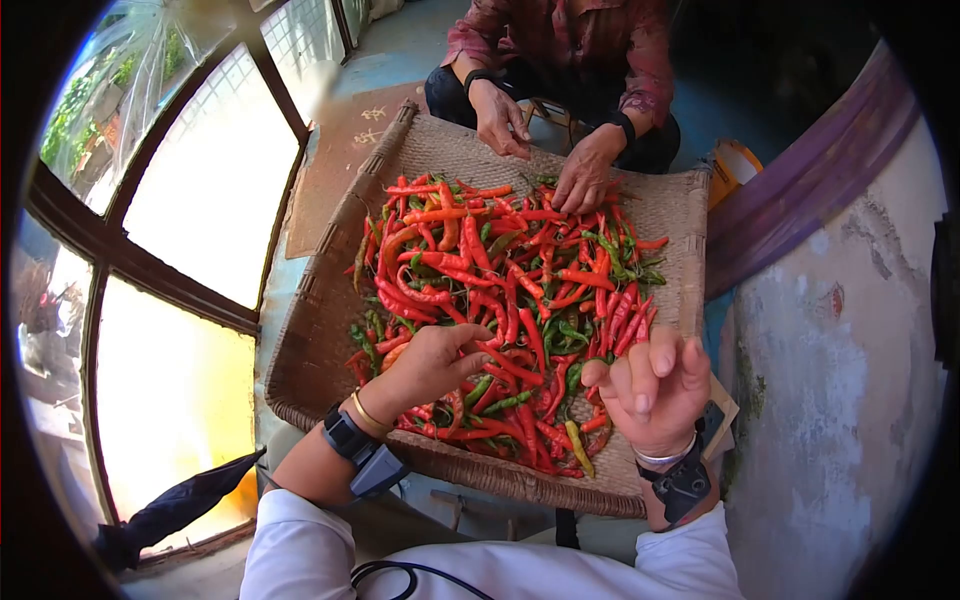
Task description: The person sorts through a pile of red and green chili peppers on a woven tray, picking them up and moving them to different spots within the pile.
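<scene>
Head view: we're likely sorting peppers (478,242), left fingers (464,337) half-closed, grip unclear, right fingers (662,353) loosely curled, seemingly empty. We're needing a pinch next.

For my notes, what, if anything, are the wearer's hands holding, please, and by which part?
Left hand: seemingly a red chili, near one end; right hand: nothing visible.

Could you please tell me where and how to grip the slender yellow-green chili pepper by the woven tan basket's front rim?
I'd pinch the slender yellow-green chili pepper across its middle, from above with the nearby right hand: its upper side shows uncovered, and its long body points toward the woven tan basket's front rim.
</scene>
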A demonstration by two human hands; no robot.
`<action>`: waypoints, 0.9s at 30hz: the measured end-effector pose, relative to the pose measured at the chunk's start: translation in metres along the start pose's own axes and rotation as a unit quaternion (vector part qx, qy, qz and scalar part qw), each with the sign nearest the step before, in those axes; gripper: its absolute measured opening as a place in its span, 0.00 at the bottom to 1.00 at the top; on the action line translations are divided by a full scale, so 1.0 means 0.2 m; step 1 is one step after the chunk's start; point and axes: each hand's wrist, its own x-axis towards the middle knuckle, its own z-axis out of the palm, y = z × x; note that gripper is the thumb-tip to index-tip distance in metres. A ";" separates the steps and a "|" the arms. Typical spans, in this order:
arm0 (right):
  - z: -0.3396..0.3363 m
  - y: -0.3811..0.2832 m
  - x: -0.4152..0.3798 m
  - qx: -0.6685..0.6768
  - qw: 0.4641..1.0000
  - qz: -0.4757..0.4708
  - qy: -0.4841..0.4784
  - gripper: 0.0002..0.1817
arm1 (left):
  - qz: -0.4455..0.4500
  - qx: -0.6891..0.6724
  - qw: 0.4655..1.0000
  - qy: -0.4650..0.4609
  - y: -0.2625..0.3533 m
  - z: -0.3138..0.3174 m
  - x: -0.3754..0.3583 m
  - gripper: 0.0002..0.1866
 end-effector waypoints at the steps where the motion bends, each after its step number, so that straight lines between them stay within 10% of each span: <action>1: 0.11 -0.04 -0.03 -0.026 0.998 -0.032 -0.040 0.19 | -0.031 -0.002 0.999 -0.014 0.04 -0.01 0.00 0.14; 5: 0.29 -0.20 -0.13 0.019 0.945 -0.038 -0.323 0.24 | -0.049 0.039 0.998 -0.005 0.01 0.00 0.00 0.13; 27: 0.50 -0.27 -0.24 0.178 0.947 -0.099 -0.248 0.21 | -0.037 0.096 0.995 -0.001 -0.03 0.09 0.04 0.12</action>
